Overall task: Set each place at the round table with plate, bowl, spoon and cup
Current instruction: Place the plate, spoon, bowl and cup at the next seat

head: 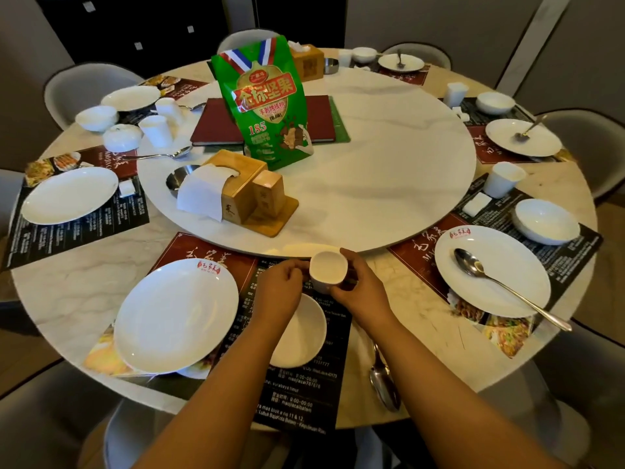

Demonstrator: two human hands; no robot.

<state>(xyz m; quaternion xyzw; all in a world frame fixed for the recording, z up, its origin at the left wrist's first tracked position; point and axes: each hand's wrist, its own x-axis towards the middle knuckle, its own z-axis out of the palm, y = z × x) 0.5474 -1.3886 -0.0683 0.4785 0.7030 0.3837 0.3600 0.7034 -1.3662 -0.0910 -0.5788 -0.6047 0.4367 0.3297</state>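
head | cup [328, 269] upright over placemat [304, 394], between turntable [389, 184] edge and bowl [299, 333] (bare marble right of mat, spoon [384, 384] near desk [67, 282] edge) | left hand [280, 292] and right hand [358, 289] both grasp cup, forearms converging

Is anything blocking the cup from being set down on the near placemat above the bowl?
Nothing visible does. Both hands, left hand and right hand, hold the cup just beyond the bowl; the placemat there looks bare.
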